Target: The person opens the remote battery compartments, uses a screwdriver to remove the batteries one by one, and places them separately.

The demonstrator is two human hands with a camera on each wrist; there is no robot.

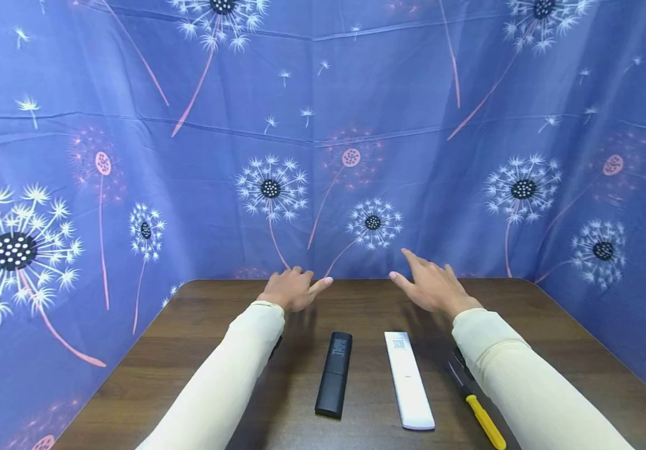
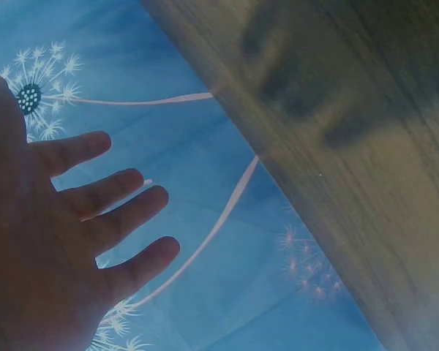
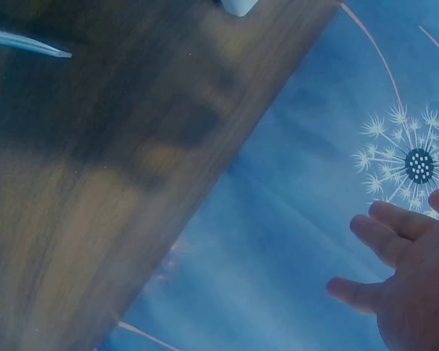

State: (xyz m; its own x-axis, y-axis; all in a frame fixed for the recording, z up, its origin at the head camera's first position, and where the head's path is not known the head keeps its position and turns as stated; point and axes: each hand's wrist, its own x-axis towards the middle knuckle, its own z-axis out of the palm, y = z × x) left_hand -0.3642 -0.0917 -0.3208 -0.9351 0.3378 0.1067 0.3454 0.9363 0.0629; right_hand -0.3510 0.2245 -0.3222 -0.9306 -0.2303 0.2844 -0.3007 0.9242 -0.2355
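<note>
My left hand [image 1: 292, 290] hovers over the far part of the wooden table [image 1: 357, 306], fingers spread and holding nothing. To its right my right hand [image 1: 430, 286] is raised in the same way, its palm and spread fingers showing in the right wrist view. Between the two forearms lie a black remote control [image 1: 334, 375] and a long white remote-like bar [image 1: 409, 381] with a printed code at its far end. Beside the right forearm is a screwdriver [image 1: 483, 419] with a yellow handle and a metal shaft, partly behind the sleeve.
A blue cloth [image 1: 312, 125] with a dandelion pattern hangs behind the table and along both sides. Both hands are near the table's far edge [image 1: 357, 280]. A small dark thing shows beside the left sleeve, mostly hidden.
</note>
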